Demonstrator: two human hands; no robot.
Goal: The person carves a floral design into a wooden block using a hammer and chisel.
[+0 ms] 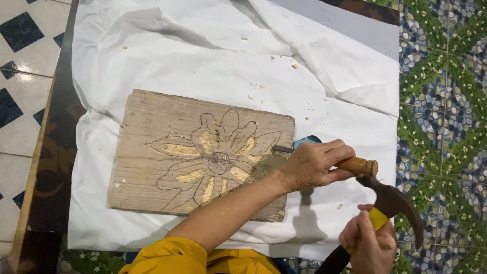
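My left hand (314,165) is closed around the wooden handle of a chisel (355,165), its blade laid low against a petal near the right edge of the board (152,152), where the flower outline is partly cut. My right hand (368,243) grips a hammer (393,203), head poised just behind the chisel's butt. The board lies on a white cloth (228,50) strewn with wood chips (294,65). Nothing obstructs either tool.

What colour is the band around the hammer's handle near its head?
Yellow, on the dark claw hammer gripped by the right hand; head view.
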